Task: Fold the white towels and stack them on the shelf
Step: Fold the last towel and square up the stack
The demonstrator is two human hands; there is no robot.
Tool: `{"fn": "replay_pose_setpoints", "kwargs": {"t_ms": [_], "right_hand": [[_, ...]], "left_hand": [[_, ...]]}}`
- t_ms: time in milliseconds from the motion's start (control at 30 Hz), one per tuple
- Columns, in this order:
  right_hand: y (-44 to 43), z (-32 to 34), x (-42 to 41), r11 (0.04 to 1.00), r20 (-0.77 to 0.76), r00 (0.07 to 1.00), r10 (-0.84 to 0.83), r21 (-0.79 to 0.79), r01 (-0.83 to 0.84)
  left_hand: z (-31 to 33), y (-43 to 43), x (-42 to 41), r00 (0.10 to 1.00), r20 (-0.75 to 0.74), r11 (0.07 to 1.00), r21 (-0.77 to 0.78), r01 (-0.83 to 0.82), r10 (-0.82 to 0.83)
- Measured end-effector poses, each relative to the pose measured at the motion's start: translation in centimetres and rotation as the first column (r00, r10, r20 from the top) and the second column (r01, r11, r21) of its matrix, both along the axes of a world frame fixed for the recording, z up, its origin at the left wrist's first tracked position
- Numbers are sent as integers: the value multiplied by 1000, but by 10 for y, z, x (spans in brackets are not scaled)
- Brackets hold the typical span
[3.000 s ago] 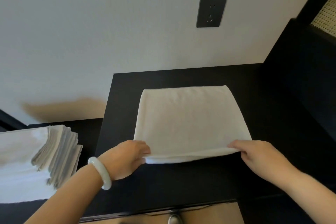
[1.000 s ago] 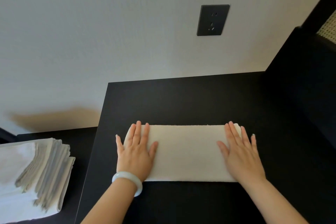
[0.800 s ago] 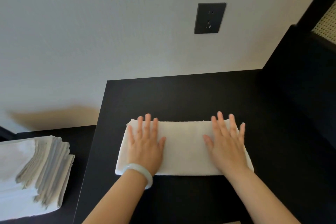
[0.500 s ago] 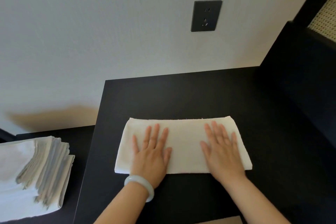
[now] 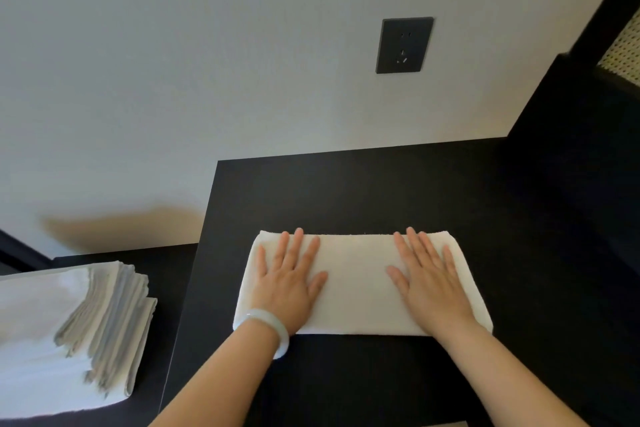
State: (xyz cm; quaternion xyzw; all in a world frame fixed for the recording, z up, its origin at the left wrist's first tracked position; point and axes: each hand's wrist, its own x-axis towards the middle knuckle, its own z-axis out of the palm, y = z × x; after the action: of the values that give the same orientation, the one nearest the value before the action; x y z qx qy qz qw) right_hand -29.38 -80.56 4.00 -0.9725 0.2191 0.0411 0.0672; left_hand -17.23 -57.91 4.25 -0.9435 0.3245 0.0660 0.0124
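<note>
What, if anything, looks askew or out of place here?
Only the stack of towels at lower left: its edges fan out in steps instead of lining up. The towel under the left hand and right hand lies flat and neat on the black table.

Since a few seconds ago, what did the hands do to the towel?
The towel got folded in half into a narrower strip. The left hand and right hand let go of its near edge and now press flat on top. The pile of towels on the left stayed put.
</note>
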Motion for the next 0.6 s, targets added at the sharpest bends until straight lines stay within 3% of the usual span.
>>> {"fn": "replay_pose_setpoints", "kwargs": {"t_ms": [67,267,367,400,467,600], "right_hand": [[-16,0,-11,995,23,997,-75,-63,76],[-16,8,-8,998,40,998,-48,-39,49],[-17,11,-20,968,190,954,-232,-51,245],[-21,10,-25,934,197,921,-337,-57,354],[-30,12,-31,840,70,837,-542,25,542],[-48,26,-27,548,-239,668,-704,415,726]], "left_hand": [[-1,20,8,996,25,996,-21,-86,86],[13,29,7,967,-151,963,-146,-226,204],[27,33,2,913,-196,897,-201,-395,358],[32,37,3,889,-205,874,-193,-446,409],[38,45,7,826,-317,824,-186,-535,465],[43,55,15,668,-579,717,-195,-670,467]]}}
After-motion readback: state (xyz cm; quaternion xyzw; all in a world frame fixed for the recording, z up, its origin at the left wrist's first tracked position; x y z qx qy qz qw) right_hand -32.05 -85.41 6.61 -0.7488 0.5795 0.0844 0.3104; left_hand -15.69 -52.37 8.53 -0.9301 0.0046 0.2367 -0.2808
